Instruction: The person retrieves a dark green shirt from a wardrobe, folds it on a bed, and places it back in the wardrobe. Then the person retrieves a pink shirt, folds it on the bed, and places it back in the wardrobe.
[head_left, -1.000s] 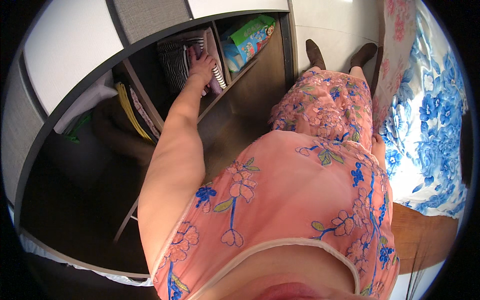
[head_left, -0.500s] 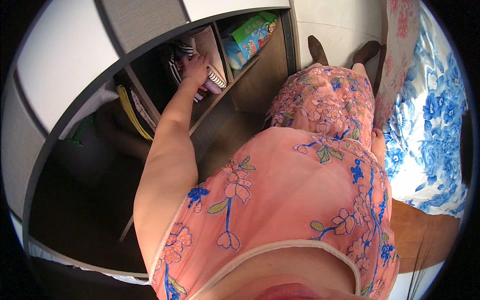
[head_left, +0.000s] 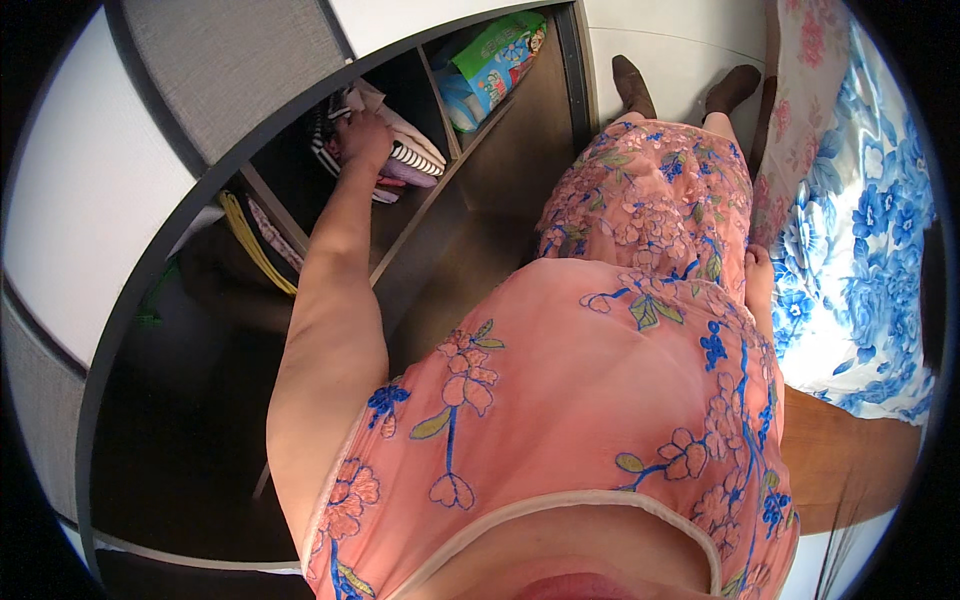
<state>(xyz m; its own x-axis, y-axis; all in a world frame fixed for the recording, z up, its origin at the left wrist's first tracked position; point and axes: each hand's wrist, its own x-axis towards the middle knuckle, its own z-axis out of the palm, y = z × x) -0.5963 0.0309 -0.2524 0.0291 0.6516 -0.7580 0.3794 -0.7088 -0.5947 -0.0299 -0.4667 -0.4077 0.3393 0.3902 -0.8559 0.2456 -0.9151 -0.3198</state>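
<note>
Compared with the earlier frame, the left hand (head_left: 365, 138) has moved a little to the left, and the folded clothes (head_left: 415, 158) lean further that way. They are inside the cabinet (head_left: 455, 270), in the upper part of the frame, left of centre; a board (head_left: 440, 105) separates them from the green and blue packet (head_left: 490, 75). The hand lies over their left side with its fingers bent, but the tips are lost in the dark, so one cannot tell whether they pinch. At the right of the frame, the right hand (head_left: 758, 268) is beside the blue and white sheet (head_left: 870, 220); its fingers seem curled, and contact is not clear. The clothes should be light, soft and not fragile, though their layers could slide apart. Probably the safest hold is around the whole stack, thumb against one face and fingers against the other.
</note>
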